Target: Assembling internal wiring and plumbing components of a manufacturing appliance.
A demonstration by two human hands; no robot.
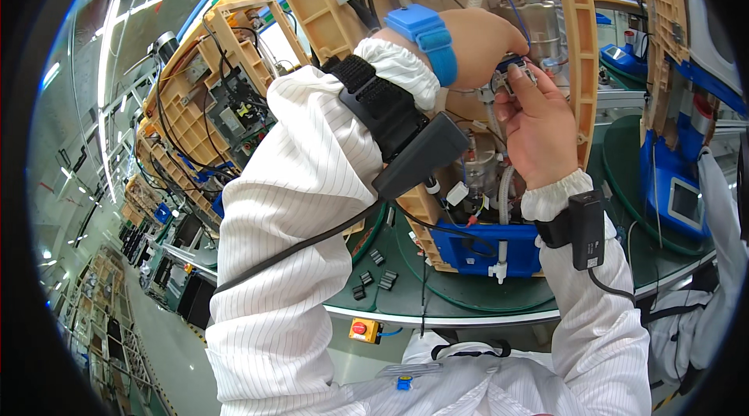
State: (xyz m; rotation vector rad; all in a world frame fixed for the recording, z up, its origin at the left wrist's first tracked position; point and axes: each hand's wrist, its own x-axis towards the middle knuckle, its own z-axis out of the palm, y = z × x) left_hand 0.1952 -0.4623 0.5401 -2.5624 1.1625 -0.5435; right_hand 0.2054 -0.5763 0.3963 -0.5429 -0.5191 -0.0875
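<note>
My right hand (pixel 542 131) pinches a small metal-and-dark part (pixel 509 70) between thumb and fingers, inside a tan-framed machine (pixel 581 65). Close above it, my left hand (pixel 485 41) is bent inward with curled fingers. Its fingertips meet the same spot and are largely hidden, so what they grip does not show. A silver metal cylinder (pixel 540 26) with thin tubes stands just behind the hands. Lower down, another metal cylinder (pixel 481 174) sits among hoses and wires above the machine's blue base (pixel 476 250).
Several short black parts (pixel 387 280) lie on the green tabletop (pixel 406 300). Below the table edge hangs a yellow box with a red button (pixel 360 328). Similar tan frames (pixel 204 76) line the left. A blue unit with a screen (pixel 680 197) stands right.
</note>
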